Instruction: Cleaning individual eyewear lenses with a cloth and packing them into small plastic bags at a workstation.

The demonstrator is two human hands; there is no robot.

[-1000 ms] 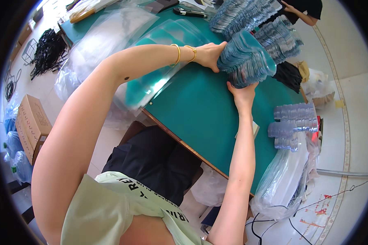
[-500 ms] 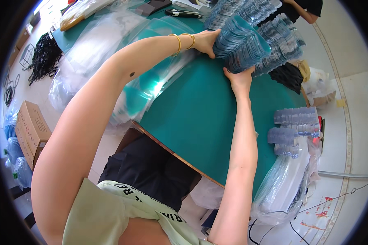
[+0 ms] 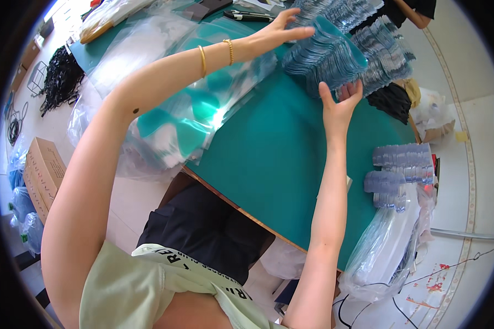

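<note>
Over green tabletop [image 3: 258, 159], L hand [image 3: 280, 34] splayed by bluish plastic stack [image 3: 325, 61]; R hand [image 3: 339, 112] loosely spread @ its nr end.

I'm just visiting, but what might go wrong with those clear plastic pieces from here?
The nearest stack of clear plastic pieces might slip or fan out: the left hand is spread rather than clasping it, while the right hand is at its near end. It might also knock the neighbouring stack, which stands close by.
</note>
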